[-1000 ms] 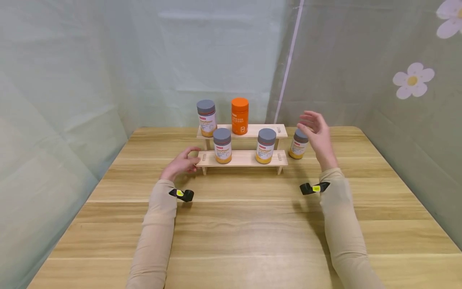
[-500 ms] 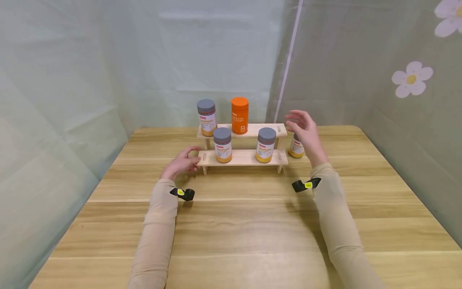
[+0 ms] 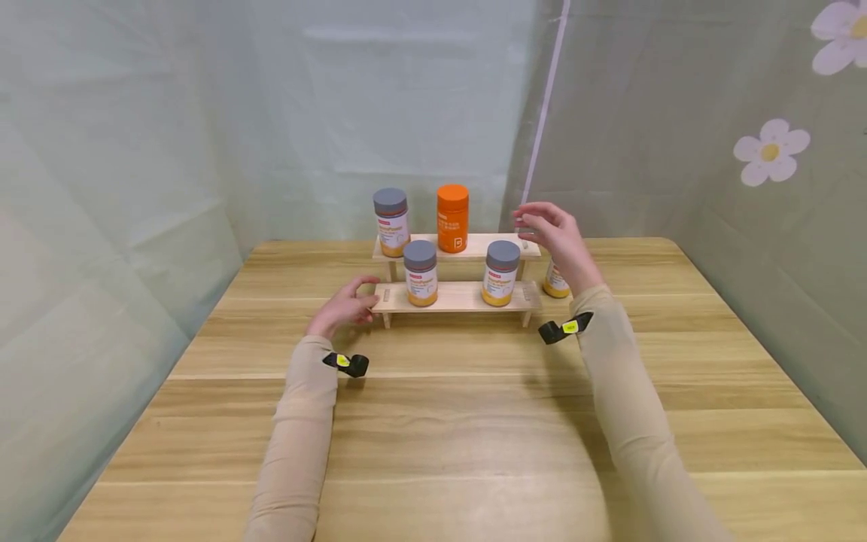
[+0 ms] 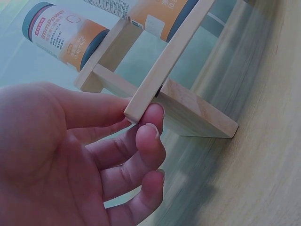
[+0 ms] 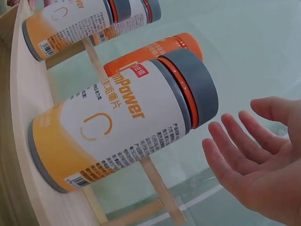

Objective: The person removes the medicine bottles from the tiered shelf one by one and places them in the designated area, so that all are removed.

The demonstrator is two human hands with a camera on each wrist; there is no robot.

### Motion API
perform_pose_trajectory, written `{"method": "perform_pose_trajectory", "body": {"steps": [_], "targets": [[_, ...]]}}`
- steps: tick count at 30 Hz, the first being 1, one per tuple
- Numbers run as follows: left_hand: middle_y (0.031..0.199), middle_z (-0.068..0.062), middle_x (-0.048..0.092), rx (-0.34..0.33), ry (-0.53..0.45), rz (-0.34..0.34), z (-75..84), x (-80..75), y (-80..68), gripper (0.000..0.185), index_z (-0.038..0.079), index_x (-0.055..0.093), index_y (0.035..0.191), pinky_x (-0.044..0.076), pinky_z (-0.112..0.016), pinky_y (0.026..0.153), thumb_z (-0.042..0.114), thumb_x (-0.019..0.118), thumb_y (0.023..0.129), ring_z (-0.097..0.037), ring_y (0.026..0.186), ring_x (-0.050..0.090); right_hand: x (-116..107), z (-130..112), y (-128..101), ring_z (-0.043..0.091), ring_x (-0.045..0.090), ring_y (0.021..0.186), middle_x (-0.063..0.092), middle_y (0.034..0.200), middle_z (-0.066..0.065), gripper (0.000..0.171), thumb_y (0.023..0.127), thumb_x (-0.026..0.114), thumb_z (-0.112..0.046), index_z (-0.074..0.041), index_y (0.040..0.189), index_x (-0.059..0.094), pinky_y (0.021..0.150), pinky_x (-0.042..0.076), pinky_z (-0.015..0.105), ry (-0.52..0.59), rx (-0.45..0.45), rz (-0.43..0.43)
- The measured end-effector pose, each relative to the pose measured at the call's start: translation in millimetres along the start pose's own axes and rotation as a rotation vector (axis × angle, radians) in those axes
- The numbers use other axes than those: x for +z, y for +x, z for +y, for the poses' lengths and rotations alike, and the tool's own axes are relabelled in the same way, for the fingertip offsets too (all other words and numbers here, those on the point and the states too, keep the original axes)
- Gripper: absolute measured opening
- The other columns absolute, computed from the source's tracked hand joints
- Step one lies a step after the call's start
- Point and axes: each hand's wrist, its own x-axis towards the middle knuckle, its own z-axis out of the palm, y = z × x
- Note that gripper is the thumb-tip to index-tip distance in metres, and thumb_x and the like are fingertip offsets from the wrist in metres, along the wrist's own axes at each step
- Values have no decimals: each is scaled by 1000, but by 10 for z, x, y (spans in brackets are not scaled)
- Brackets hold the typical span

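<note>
A two-tier wooden stand (image 3: 460,296) bears several supplement bottles. My left hand (image 3: 347,306) pinches the left end of its lower board (image 4: 162,66) between thumb and fingers. On the lower tier stand two grey-capped bottles, a left one (image 3: 421,274) and a right one (image 3: 500,274). Another grey-capped bottle (image 3: 392,223) and an orange bottle (image 3: 452,220) occupy the upper tier. Empty, with loosely bent fingers, my right hand (image 3: 557,239) hovers by the upper tier's right end. In the right wrist view that hand (image 5: 263,155) is apart from the nearest bottle's cap (image 5: 195,87).
One more grey-capped bottle (image 3: 556,283) stands on the wooden table (image 3: 433,421) right of the stand, partly hidden behind the right hand and wrist. A pale curtain (image 3: 433,90) hangs behind the table.
My right hand has moved left, from above the loose bottle toward the upper tier's right end, covering more of that bottle. My left hand keeps its grip on the stand.
</note>
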Motion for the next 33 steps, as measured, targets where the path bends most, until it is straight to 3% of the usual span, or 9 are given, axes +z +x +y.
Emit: {"method": "perform_pose_trajectory", "body": {"steps": [5,13,24,28,33], "targets": [[72,3,62,-2,7,5,10,33,34,52,9,27,149,48,-22,61,13,47,101,-6,59,55,3,9,98,28,58,117,64,115,2,36,99,55,-19,0,130,52,96,51,27,12,76,-33],[70,3,61,14,3,5,24,55,69,53,8,26,150,48,-23,61,11,46,101,-6,58,55,74,-20,252,30,53,126,57,131,10,37,100,54,-25,-7,132,51,112,39,42,33,174,-145],[68,2,60,13,-4,5,45,126,105,51,6,24,149,47,-22,59,9,43,102,-7,56,54,223,-115,391,32,43,136,38,151,21,44,102,49,-23,-5,141,44,118,29,46,26,217,-225],[68,1,59,7,1,5,56,131,97,51,6,23,149,47,-22,60,9,42,102,-7,56,54,264,-130,422,33,38,140,35,154,19,46,103,45,-20,-4,146,37,119,26,46,7,228,-260],[69,1,59,6,3,3,58,109,84,51,6,22,149,49,-22,61,8,41,102,-6,57,54,351,-161,491,30,37,140,36,153,13,52,100,52,-20,-7,148,35,119,25,47,-49,231,-333]]}}
